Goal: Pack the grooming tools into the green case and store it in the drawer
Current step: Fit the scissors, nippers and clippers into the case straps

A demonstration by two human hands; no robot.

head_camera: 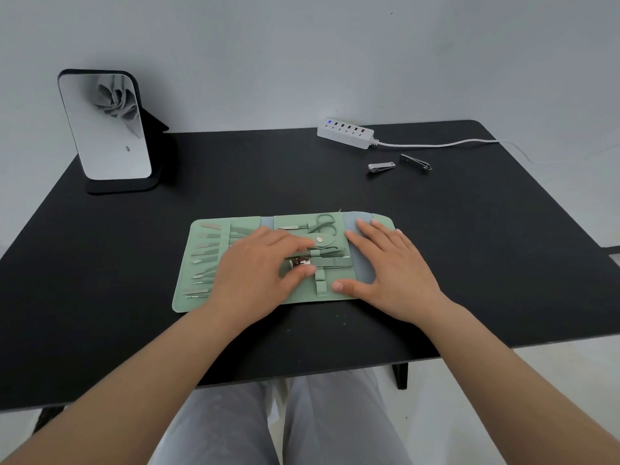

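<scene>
Knees: the person's legs (302,421) in grey trousers show below the near edge of the worktop (100,297), which is black and matt.
Left hand: the left hand (258,266) lies on the middle panel of the green case, fingers (295,245) curled inward, thumb and fingertips closing on a shiny metal clipper (299,262) seated under the case's straps.
Right hand: the right hand (385,263) rests palm down on the right part of the case, fingers spread and straight, thumb (349,286) lying near the case's front edge.
Green case: the green case (188,297) lies unfolded and flat at the centre of the worktop, close to the near edge.
Left panel: a column of slim metal tools (203,260) sits in slots, tips pointing left.
Middle panel: scissors (318,224) with green handles lie at the far side, a snap tab (323,239) just in front of them, and vertical straps (320,283) cross the panel.
Right panel: a grey lining (355,219) shows beside the right hand.
Loose tools: 2 nail clippers (381,167) (416,162) lie on the worktop well beyond the case, to the right, near each other but apart.
Far right: a white power strip (345,132) lies beyond the clippers, its cable (436,144) running off to the right.
Far left: a black-framed standing mirror (105,125) stands at the far left corner, tilted back.
Background: a plain pale wall (302,55).
</scene>
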